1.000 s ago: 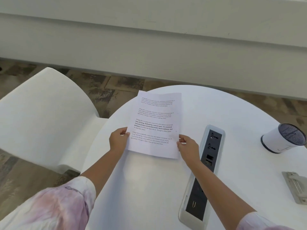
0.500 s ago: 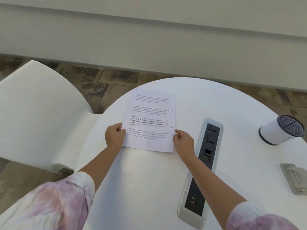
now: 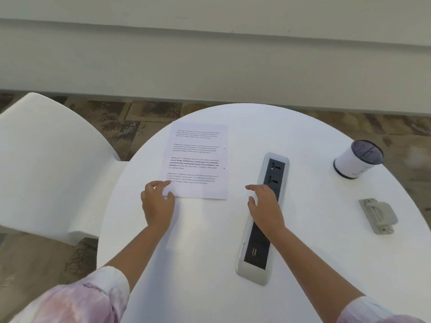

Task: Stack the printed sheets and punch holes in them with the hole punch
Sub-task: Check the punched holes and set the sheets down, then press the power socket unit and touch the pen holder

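The printed sheets (image 3: 197, 159) lie flat as one stack on the round white table (image 3: 210, 241), with two punched holes showing near their right edge. My left hand (image 3: 158, 201) rests at the stack's near left corner, its fingers loosely bent and touching the paper. My right hand (image 3: 263, 206) hovers apart from the sheets, to their right, over the power strip, with its fingers spread and holding nothing. The grey hole punch (image 3: 377, 215) lies at the table's right side, well away from both hands.
A long grey and black power strip (image 3: 263, 217) is set into the table right of the sheets. A white cylinder with a dark mesh top (image 3: 356, 159) stands at the far right. A white chair (image 3: 46, 164) is left of the table.
The sheets went from held up by both hands to lying flat on the table. My right hand has let go and moved right over the power strip.
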